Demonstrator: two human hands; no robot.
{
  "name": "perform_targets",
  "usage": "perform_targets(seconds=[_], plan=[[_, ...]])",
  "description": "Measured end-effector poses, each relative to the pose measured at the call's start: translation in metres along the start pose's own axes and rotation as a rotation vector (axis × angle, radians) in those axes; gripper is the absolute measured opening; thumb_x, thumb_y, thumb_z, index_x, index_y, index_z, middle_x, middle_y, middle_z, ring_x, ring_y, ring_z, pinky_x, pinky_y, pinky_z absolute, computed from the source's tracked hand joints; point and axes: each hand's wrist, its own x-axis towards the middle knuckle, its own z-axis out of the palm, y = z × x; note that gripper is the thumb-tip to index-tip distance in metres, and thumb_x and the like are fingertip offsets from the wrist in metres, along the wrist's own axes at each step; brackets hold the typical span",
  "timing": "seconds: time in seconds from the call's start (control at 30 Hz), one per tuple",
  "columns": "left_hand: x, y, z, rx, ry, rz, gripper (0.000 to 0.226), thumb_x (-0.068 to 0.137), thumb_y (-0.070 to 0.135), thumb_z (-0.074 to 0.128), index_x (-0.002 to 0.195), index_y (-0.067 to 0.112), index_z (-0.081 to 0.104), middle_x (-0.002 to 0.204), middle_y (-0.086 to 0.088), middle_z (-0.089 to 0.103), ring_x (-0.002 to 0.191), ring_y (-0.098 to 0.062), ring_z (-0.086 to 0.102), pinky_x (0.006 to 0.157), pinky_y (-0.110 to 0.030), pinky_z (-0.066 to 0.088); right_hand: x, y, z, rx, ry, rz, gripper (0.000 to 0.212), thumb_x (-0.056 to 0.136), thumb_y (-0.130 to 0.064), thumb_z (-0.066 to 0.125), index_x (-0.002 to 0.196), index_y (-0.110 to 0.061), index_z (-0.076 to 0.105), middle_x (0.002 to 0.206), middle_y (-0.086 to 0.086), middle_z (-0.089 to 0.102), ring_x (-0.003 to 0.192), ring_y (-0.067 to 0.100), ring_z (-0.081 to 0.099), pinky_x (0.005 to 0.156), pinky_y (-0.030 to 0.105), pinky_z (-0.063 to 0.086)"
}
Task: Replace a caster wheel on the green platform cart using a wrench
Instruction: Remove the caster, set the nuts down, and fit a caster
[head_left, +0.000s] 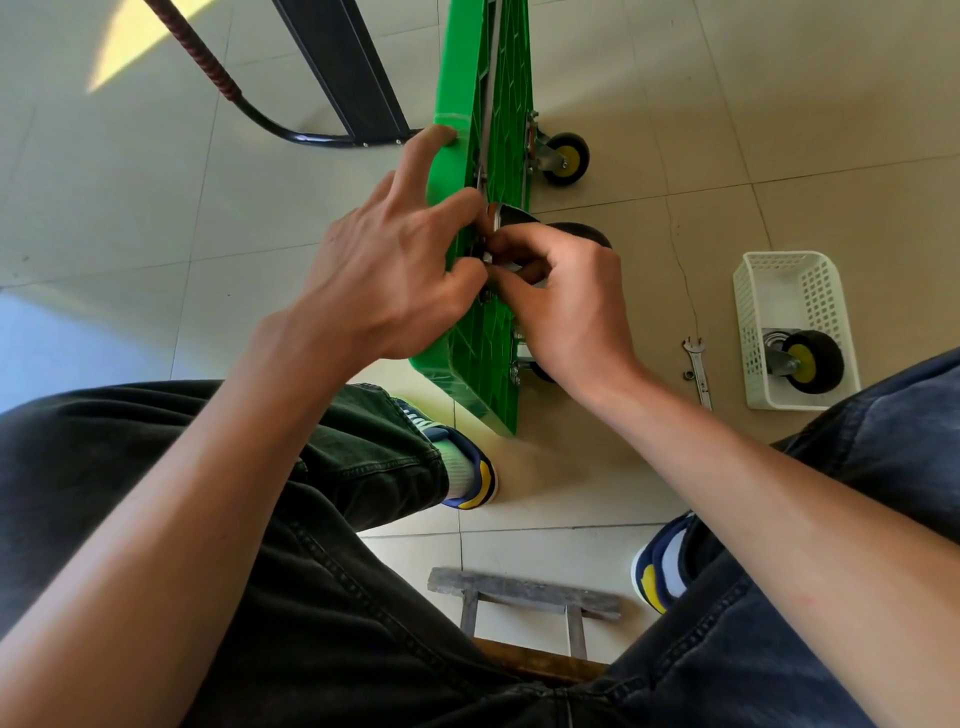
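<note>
The green platform cart (480, 338) stands on its side on the tiled floor, its ribbed underside facing right. My left hand (384, 270) presses against the cart's edge, fingers spread over the deck. My right hand (566, 306) pinches a small metal fastener at the mounting plate of a black caster wheel (582, 232), which is mostly hidden behind the fingers. Another caster with a yellow hub (566, 157) sits mounted farther up the cart. A wrench (697, 370) lies on the floor to the right, a small nut beside it.
A white perforated basket (789, 291) on the floor at right holds a loose caster wheel (810, 368). The cart's black handle (291, 130) and a dark panel (348, 67) lie behind. My knees, both shoes and a low wooden stool (524, 597) fill the foreground.
</note>
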Motion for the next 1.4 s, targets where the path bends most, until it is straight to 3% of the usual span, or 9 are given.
perform_targets(seconds=[0.1, 0.23, 0.43, 0.63, 0.9, 1.07, 1.17, 1.27, 1.4], plan=[[0.0, 0.0, 0.001, -0.007, 0.02, -0.011, 0.041, 0.084, 0.045, 0.038, 0.112, 0.024, 0.059, 0.162, -0.002, 0.019, 0.118, -0.03, 0.052, 0.072, -0.035, 0.038, -0.002, 0.0, -0.002, 0.006, 0.029, 0.011, 0.013, 0.087, -0.013, 0.076, 0.099, -0.017, 0.077, 0.082, -0.018, 0.068, 0.07, -0.006, 0.061, 0.067, 0.01, 0.044], [0.0, 0.0, 0.003, -0.049, 0.055, -0.035, 0.047, 0.086, 0.042, 0.044, 0.126, 0.03, 0.065, 0.164, -0.002, 0.024, 0.131, -0.028, 0.047, 0.081, -0.038, 0.043, -0.003, 0.0, -0.008, 0.05, 0.081, 0.044, 0.009, 0.088, -0.013, 0.075, 0.095, -0.019, 0.076, 0.081, -0.011, 0.072, 0.073, 0.004, 0.067, 0.07, 0.028, 0.058], [-0.003, 0.002, 0.003, -0.038, 0.184, -0.038, 0.045, 0.093, 0.04, 0.048, 0.13, 0.025, 0.069, 0.148, -0.005, 0.051, 0.131, -0.027, 0.046, 0.095, -0.048, 0.049, -0.002, 0.004, -0.02, 0.047, 0.094, 0.117, 0.011, 0.09, -0.015, 0.074, 0.099, -0.021, 0.073, 0.082, -0.012, 0.07, 0.075, 0.008, 0.068, 0.065, 0.038, 0.062], [-0.001, 0.017, 0.001, -0.019, 0.32, 0.068, 0.03, 0.097, 0.034, 0.058, 0.111, 0.016, 0.078, 0.116, -0.002, 0.071, 0.112, -0.026, 0.058, 0.086, -0.049, 0.051, 0.0, 0.008, -0.036, 0.016, 0.145, 0.164, 0.014, 0.091, -0.019, 0.075, 0.104, -0.022, 0.071, 0.089, -0.008, 0.071, 0.08, 0.01, 0.07, 0.069, 0.041, 0.063], [-0.004, 0.078, 0.029, -0.116, 0.336, 0.248, 0.023, 0.096, 0.025, 0.059, 0.099, 0.012, 0.078, 0.101, -0.002, 0.073, 0.094, -0.027, 0.062, 0.074, -0.046, 0.052, -0.004, 0.027, -0.079, 0.022, 0.277, 0.199, 0.006, 0.09, -0.028, 0.069, 0.092, -0.033, 0.071, 0.085, -0.007, 0.073, 0.075, 0.016, 0.07, 0.064, 0.038, 0.059], [-0.012, 0.104, 0.082, -0.171, 0.219, 0.243, 0.022, 0.093, 0.023, 0.059, 0.098, 0.014, 0.078, 0.097, -0.002, 0.073, 0.089, -0.029, 0.064, 0.073, -0.044, 0.053, -0.027, 0.08, -0.104, -0.065, 0.251, 0.371, 0.012, 0.092, -0.028, 0.069, 0.102, -0.024, 0.073, 0.089, 0.0, 0.075, 0.073, 0.017, 0.072, 0.062, 0.039, 0.062], [-0.01, 0.114, 0.112, -0.187, 0.076, 0.232, 0.026, 0.091, 0.025, 0.055, 0.1, 0.014, 0.077, 0.096, -0.004, 0.073, 0.089, -0.031, 0.065, 0.074, -0.043, 0.053, -0.038, 0.115, -0.113, -0.134, 0.242, 0.479, 0.015, 0.091, -0.028, 0.07, 0.105, -0.023, 0.074, 0.09, -0.003, 0.075, 0.077, 0.018, 0.073, 0.069, 0.044, 0.063], [0.0, 0.123, 0.139, -0.192, -0.089, 0.192, 0.031, 0.092, 0.027, 0.052, 0.108, 0.015, 0.075, 0.099, -0.006, 0.073, 0.093, -0.032, 0.064, 0.076, -0.043, 0.053, -0.046, 0.149, -0.114, -0.161, 0.226, 0.607, 0.018, 0.093, -0.022, 0.07, 0.109, -0.014, 0.074, 0.089, -0.003, 0.072, 0.077, 0.021, 0.073, 0.066, 0.044, 0.063], [0.009, 0.133, 0.182, -0.21, -0.315, 0.09, 0.032, 0.095, 0.027, 0.053, 0.12, 0.017, 0.072, 0.112, -0.008, 0.072, 0.106, -0.033, 0.062, 0.084, -0.047, 0.053, -0.065, 0.204, -0.11, -0.213, 0.196, 0.743, 0.016, 0.089, -0.017, 0.073, 0.104, -0.014, 0.075, 0.09, 0.001, 0.073, 0.087, 0.025, 0.073, 0.08, 0.049, 0.061]])
